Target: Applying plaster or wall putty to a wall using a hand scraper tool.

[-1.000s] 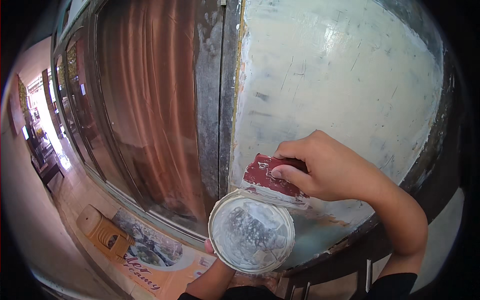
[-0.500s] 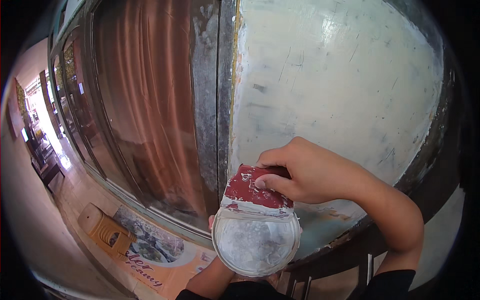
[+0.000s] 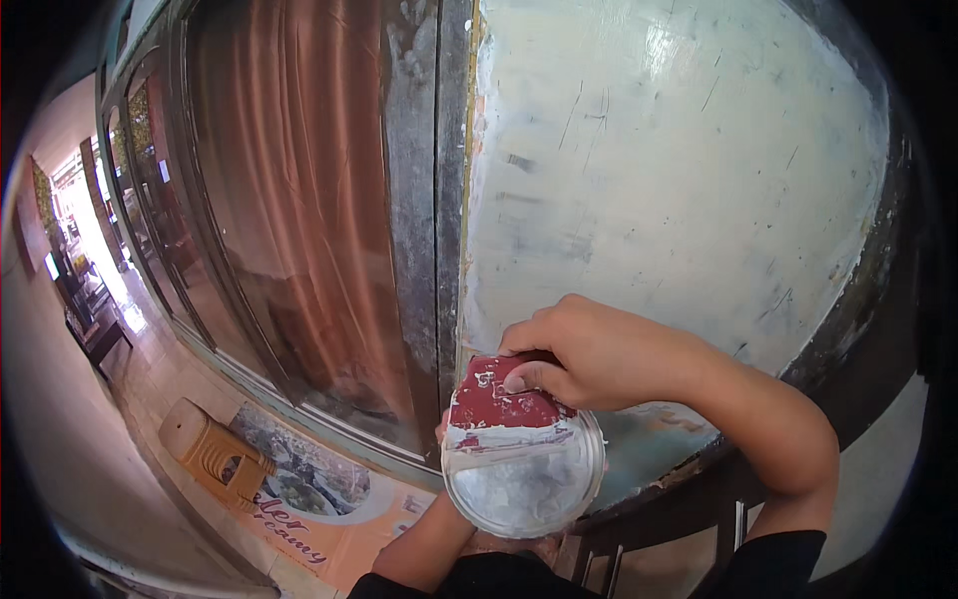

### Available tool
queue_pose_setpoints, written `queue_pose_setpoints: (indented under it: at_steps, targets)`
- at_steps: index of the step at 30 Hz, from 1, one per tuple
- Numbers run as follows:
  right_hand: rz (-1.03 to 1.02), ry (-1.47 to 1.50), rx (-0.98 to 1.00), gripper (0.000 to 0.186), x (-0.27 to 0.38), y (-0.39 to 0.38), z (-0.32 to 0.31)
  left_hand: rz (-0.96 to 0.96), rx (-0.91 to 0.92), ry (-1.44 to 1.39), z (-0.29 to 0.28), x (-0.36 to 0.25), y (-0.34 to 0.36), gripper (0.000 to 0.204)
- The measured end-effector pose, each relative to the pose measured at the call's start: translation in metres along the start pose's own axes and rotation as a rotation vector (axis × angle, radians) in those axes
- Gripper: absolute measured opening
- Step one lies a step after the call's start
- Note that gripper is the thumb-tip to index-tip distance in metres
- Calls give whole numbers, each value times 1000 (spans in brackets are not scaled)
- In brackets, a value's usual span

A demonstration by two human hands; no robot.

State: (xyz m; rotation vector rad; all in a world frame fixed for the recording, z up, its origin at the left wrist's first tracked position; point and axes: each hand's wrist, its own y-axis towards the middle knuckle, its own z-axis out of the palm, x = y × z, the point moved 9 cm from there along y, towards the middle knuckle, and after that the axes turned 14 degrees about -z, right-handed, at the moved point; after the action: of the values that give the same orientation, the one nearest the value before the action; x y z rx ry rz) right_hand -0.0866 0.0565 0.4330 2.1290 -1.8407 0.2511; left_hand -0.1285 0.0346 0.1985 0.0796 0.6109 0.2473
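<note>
My right hand (image 3: 599,354) grips a red putty scraper (image 3: 504,404), thumb on its near face and fingers behind. White filler is smeared over the scraper, thickest along its lower edge. That edge lies over the far part of a round tub (image 3: 595,474), which has whitish-grey paste (image 3: 529,494) inside. From below, my left hand (image 3: 441,428) holds the tub; only its fingertips show at the left side, and the tub hides the rest. Beyond my right hand stands a pale, scratched panel (image 3: 639,190) with white filler along its left edge.
Left of the panel is a dark, worn frame post (image 3: 411,200), then glass with a brown curtain (image 3: 299,180) behind it. A tan plastic stool (image 3: 212,454) stands on a printed orange banner (image 3: 329,534) on the tiled floor. Dark furniture (image 3: 98,334) sits farther along the passage.
My right hand and the scraper have come lower, so the scraper now covers more of the tub's mouth. The tub has shifted slightly right and up in the view.
</note>
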Motion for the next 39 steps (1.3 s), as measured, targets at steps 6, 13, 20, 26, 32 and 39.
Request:
queue_pose_setpoints:
  at_steps: [6, 13, 20, 26, 32, 39]
  targets:
    - [-90, -30, 29, 14, 22, -5, 9, -31, -37, 10, -7, -11, 8, 100]
    - [-133, 2, 115, 13, 23, -13, 20, -72, -48, 31, -6, -7, 15, 99]
    - [-95, -209, 85, 12, 33, -23, -23, -117, -30, 49, -16, -11, 11, 98]
    - [-134, -581, 133, 8, 47, -34, -13, -100, 6, 163, 12, -20, -1, 91]
    - [-168, -557, 222, 9, 41, -34, 7, -114, 18, 154, 17, -31, 0, 90]
    - [-57, -236, 284, 7, 17, -23, 15, -59, -39, 192, 18, -27, 2, 90]
